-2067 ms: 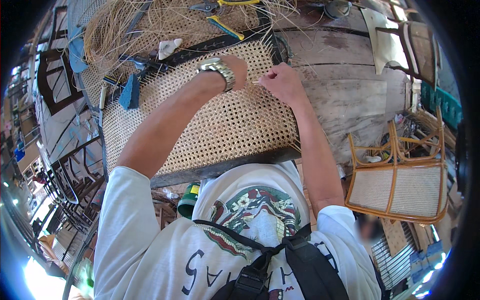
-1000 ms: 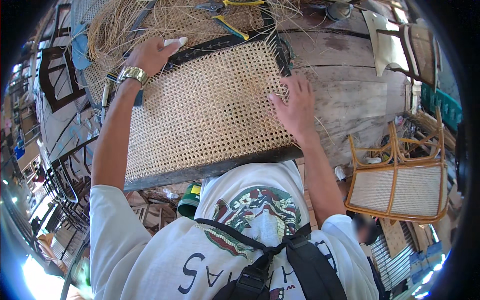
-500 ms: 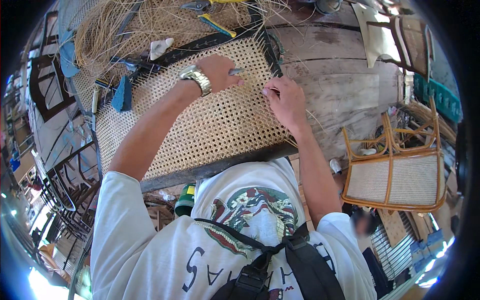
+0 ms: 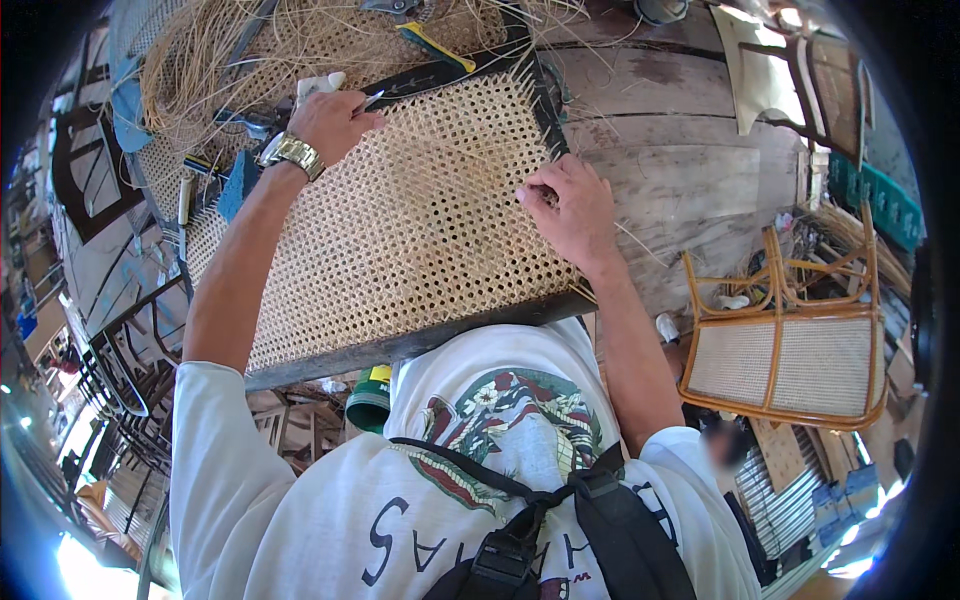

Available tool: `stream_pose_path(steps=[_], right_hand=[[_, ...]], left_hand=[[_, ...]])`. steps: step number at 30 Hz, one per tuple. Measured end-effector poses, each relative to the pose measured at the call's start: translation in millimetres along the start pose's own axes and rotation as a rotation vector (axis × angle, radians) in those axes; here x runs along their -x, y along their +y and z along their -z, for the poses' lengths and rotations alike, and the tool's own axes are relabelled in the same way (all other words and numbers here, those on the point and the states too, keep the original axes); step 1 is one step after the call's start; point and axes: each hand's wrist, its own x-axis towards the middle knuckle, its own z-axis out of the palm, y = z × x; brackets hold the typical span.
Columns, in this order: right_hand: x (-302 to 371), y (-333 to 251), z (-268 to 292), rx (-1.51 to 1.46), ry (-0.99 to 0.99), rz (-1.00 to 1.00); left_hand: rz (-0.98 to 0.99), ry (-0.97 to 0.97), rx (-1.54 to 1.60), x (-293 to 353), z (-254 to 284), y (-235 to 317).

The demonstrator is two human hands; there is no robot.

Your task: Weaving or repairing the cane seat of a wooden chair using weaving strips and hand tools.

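Observation:
A cane-webbing panel (image 4: pixel 390 230) in a dark wooden frame (image 4: pixel 400 352) lies across my lap, its pattern of small holes covering most of it. My left hand (image 4: pixel 328 128), with a metal watch (image 4: pixel 298 154) on the wrist, is closed at the far left edge of the panel. From its fingers juts a small pointed metal tool (image 4: pixel 373 99); the handle is hidden in the grip. At the panel's right edge my right hand (image 4: pixel 573 208) has thumb and fingers curled together over the webbing. Whatever it pinches is too small to make out.
Loose cane strands (image 4: pixel 200 70) heap at the far left on a second cane panel (image 4: pixel 440 48). Pruning pliers with a yellow-green handle (image 4: pixel 437 46), a white lump (image 4: pixel 320 86) and a blue cloth piece (image 4: pixel 238 186) lie near. A rattan chair (image 4: pixel 780 365) stands at right.
My left hand has moved left and away from me with the pointed tool, from the panel's upper middle to its far left edge. My right hand has barely shifted.

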Motion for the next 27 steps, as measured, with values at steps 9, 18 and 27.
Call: stream_pose_path(steps=[9,18,27], right_hand=[[-33.1,21.3,5.3,-0.817,0.099,-0.317],[-74.0,-27.2,-27.0,-1.049,-0.27,-0.052],[-67.8,25.2,-6.3,-0.422,-0.274,-0.249]], left_hand=[[0.14,0.106,0.131,38.9,85.8,18.3],[0.212,0.038,-0.007,36.9,91.9,26.2],[0.035,-0.214,0.343,28.6,-20.6,52.5]])
